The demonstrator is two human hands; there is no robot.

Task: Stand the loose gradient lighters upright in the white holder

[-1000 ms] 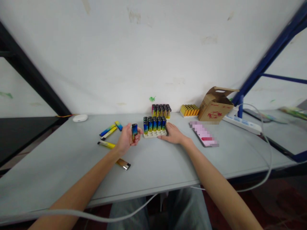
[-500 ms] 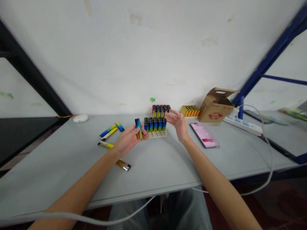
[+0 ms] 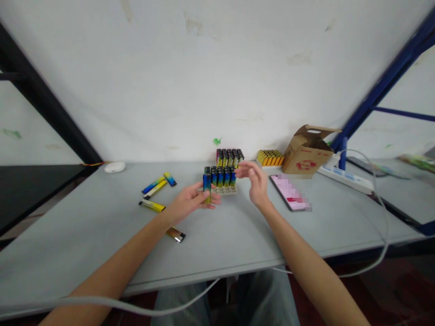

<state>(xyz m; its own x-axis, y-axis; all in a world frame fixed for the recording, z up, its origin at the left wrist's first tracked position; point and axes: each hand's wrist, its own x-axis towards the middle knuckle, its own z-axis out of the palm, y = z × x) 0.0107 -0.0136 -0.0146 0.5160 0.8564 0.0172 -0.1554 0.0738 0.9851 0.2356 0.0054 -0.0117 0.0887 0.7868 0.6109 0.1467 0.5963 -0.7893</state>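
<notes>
My left hand (image 3: 190,203) grips one blue-to-yellow lighter (image 3: 207,188), held upright just in front of a white tray (image 3: 227,190) filled with several matching lighters. My right hand (image 3: 255,183) hovers open to the right of that tray, fingers spread, holding nothing. A second tray of pink and yellow lighters (image 3: 229,158) stands behind the first one. Several loose lighters lie to the left on the grey table (image 3: 220,235), among them a yellow one (image 3: 152,206) and a bronze one (image 3: 176,233) by my left forearm.
A phone (image 3: 290,192) lies right of my right hand. Behind it are a block of orange lighters (image 3: 269,157), an open cardboard box (image 3: 307,150) and a white power strip (image 3: 346,177). A white case (image 3: 114,167) sits at the back left. A grey cable (image 3: 176,308) hangs along the front edge.
My left hand carried the lighter rightward, close to the tray's front. My right hand lifted off the tray, opened, then drew slightly toward me.
</notes>
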